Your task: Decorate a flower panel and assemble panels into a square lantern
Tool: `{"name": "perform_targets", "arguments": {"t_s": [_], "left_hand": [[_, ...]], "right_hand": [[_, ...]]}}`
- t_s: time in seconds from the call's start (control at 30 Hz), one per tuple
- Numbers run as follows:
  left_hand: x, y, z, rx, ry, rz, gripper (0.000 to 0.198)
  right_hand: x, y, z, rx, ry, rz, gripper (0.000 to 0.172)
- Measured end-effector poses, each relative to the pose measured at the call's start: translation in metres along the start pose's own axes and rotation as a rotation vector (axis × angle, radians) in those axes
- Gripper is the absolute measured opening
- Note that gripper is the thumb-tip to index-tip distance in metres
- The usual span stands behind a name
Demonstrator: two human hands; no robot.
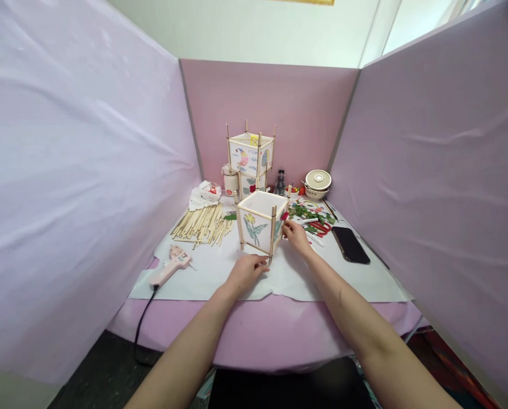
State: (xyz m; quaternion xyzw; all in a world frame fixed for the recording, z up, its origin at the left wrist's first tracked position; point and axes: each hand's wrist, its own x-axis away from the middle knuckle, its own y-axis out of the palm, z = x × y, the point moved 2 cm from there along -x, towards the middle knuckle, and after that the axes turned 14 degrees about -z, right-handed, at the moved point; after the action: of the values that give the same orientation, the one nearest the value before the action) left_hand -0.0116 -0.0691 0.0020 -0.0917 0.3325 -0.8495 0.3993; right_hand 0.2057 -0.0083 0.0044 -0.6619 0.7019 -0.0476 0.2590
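Observation:
A square paper lantern with bamboo-stick corner posts stands upright on the white sheet in front of me. Its front panel carries a yellow flower with blue-green leaves, and a red flower shows at its right side. My left hand is low at the near corner, thumb and fingers closed around the foot of the front post. At the right side, my right hand grips the lantern's edge, its fingertips partly hidden behind it. A taller lantern with a painted bird stands behind.
Cut bamboo sticks lie in a pile at left, near a pink glue gun with a black cord. To the right are red-handled scissors, green leaves, a black phone and a lidded bowl. Pale purple panels enclose the table.

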Motion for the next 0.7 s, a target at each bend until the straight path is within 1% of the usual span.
{"name": "perform_targets", "arguments": {"t_s": [0.03,0.07,0.1,0.17,0.2,0.23,0.3,0.37,0.4,0.43,0.5,0.57,0.6,0.7], "left_hand": [[0.001,-0.006,-0.002,-0.006,0.004,0.047,0.016],[0.003,-0.013,-0.005,-0.011,-0.007,0.136,0.017],[0.004,-0.02,-0.01,-0.016,-0.039,0.25,0.019],[0.005,-0.033,-0.023,-0.001,-0.161,0.464,0.021],[0.004,-0.038,-0.029,0.019,-0.225,0.516,0.025],[0.002,-0.04,-0.035,0.045,-0.273,0.524,0.029],[-0.005,-0.041,-0.044,0.095,-0.311,0.461,0.033],[-0.012,-0.039,-0.047,0.127,-0.298,0.392,0.028],[-0.015,-0.037,-0.047,0.141,-0.29,0.363,0.023],[-0.017,-0.035,-0.046,0.154,-0.282,0.338,0.018],[-0.018,-0.031,-0.042,0.183,-0.267,0.292,0.012],[-0.017,-0.025,-0.037,0.221,-0.252,0.242,0.012],[-0.016,-0.021,-0.034,0.242,-0.245,0.218,0.014],[-0.014,-0.009,-0.023,0.31,-0.224,0.183,0.02]], "right_hand": [[-0.008,0.002,0.004,-0.025,0.005,-0.016,0.022],[-0.014,0.004,0.007,-0.051,0.013,-0.025,0.023],[-0.016,0.006,0.011,-0.076,0.023,-0.024,0.025],[-0.014,0.005,0.015,-0.119,0.049,0.015,0.032],[-0.009,0.004,0.016,-0.135,0.065,0.052,0.036],[-0.001,0.002,0.015,-0.144,0.081,0.096,0.038],[0.02,0.001,0.008,-0.151,0.106,0.187,0.039],[0.045,0.006,-0.004,-0.15,0.099,0.246,0.034],[0.057,0.011,-0.012,-0.146,0.081,0.25,0.03],[0.069,0.018,-0.019,-0.144,0.059,0.222,0.026],[0.087,0.038,-0.031,-0.126,0.037,0.095,0.02],[0.097,0.057,-0.036,-0.087,0.06,-0.047,0.018],[0.1,0.065,-0.037,-0.056,0.073,-0.089,0.019],[0.1,0.075,-0.035,0.047,0.08,-0.107,0.023]]}}
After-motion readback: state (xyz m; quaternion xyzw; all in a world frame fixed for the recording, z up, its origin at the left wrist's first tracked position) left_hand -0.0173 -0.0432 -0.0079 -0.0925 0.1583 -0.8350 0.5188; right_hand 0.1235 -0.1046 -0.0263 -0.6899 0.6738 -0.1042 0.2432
